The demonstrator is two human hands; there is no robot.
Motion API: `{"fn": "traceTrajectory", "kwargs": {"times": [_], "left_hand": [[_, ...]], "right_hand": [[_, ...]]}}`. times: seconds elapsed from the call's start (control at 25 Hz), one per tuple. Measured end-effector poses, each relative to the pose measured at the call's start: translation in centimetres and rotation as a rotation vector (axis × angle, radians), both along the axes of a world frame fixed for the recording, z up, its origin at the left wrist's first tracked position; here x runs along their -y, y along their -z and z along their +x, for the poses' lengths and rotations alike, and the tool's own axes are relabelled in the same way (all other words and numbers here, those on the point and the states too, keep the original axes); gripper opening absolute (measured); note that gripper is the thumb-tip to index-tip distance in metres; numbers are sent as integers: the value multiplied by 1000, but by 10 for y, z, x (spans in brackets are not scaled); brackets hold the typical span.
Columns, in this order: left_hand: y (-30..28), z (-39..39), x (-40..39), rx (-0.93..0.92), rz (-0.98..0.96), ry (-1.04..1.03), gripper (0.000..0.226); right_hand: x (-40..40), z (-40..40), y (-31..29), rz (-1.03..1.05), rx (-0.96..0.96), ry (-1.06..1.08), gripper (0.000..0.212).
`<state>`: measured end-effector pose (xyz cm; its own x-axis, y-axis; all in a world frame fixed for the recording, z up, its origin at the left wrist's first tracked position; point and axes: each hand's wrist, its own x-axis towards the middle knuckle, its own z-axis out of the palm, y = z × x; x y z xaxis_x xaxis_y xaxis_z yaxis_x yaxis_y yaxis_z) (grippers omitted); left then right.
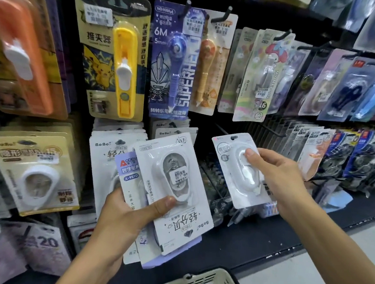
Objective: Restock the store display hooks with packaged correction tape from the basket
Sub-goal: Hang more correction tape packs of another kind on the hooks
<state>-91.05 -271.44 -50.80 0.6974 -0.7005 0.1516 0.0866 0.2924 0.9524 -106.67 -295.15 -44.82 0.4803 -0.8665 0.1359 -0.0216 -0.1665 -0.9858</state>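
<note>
1. On the left side, the left hand is gripping a fanned stack of correction tape packs, its thumb pressing on the front pack, before the hanging BoBo packs.
2. Toward the right, the right hand is pinching a single white pack, thumb on its blister, near an empty hook.
3. At the bottom, the basket is sitting below both hands.

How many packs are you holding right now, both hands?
At least 3: right hand holds one white pack; left hand fans a BoBo pack over a purple pack. More may hide behind.
</note>
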Motion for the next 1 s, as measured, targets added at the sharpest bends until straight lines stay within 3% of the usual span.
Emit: {"fn": "traceTrajectory", "kwargs": {"times": [0.08,0.16,0.2,0.32,0.44,0.52,0.64,0.72,0.84,1.0], "left_hand": [[1,-2,0,-6,10,29,61],[0,-2,-1,17,52,90,48],[-1,0,-2,45,85,141,45],[-2,1,-4,157,205,326,41],[-1,0,-3,130,211,431,40],[0,-1,-4,42,204,486,40],[1,1,-8,-61,167,441,43],[-4,6,-10,-123,79,265,45],[-13,18,-16,-40,-39,-106,44],[-12,17,-13,6,-89,-264,44]], "right_hand": [[-4,8,5,-135,-149,105,42],[-12,13,4,-468,-377,192,64],[-19,14,1,-555,-353,106,72],[-45,22,-15,-436,-102,-358,87],[-51,25,-20,-597,-321,-630,73],[-52,22,-25,-490,-408,-710,49],[-41,9,-30,-270,-272,-624,32],[-31,0,-28,-78,-104,-401,34],[-26,-3,-6,217,47,-47,41],[-56,9,20,394,285,-58,49]]}}
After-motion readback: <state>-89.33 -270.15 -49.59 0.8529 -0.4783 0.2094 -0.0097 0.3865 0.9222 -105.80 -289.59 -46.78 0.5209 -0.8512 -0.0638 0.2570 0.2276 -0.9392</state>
